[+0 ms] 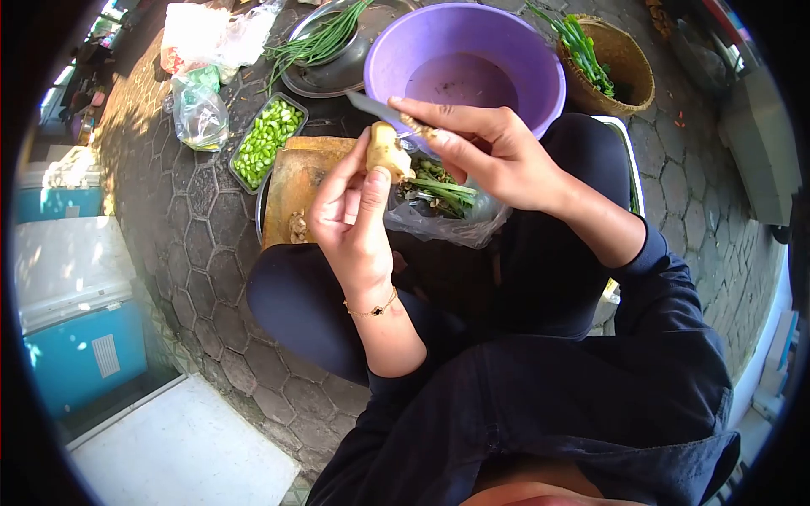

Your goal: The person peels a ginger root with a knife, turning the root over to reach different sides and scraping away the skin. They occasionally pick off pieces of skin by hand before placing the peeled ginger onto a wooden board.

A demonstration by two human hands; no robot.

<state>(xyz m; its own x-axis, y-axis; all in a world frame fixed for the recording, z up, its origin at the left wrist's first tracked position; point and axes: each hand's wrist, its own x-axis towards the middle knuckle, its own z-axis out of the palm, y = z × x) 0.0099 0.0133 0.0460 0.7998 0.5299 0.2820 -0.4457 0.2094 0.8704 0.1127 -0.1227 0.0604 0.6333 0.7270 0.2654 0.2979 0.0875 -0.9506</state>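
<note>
My left hand (359, 202) pinches a pale, partly peeled root (386, 152), which looks like ginger or galangal, between thumb and fingers. Just above it, my right hand (498, 156) is closed on a knife (371, 106) whose blade points to the upper left. Its grip is mostly hidden by the fingers. Below the hands, an open plastic bag (447, 221) holds green stalks (443, 192) and dark scraps. A wooden cutting board (295, 181) lies to the left, with small brownish pieces (298, 226) on its near end.
A purple basin (548, 63) holds shallow water beyond my hands. Chopped green vegetables fill a tray (268, 142) at left. Long green beans (325, 38) lie over a metal bowl (295, 83). A woven basket (633, 80) holds green onions. Plastic bags (201, 110) sit on the paving (202, 194).
</note>
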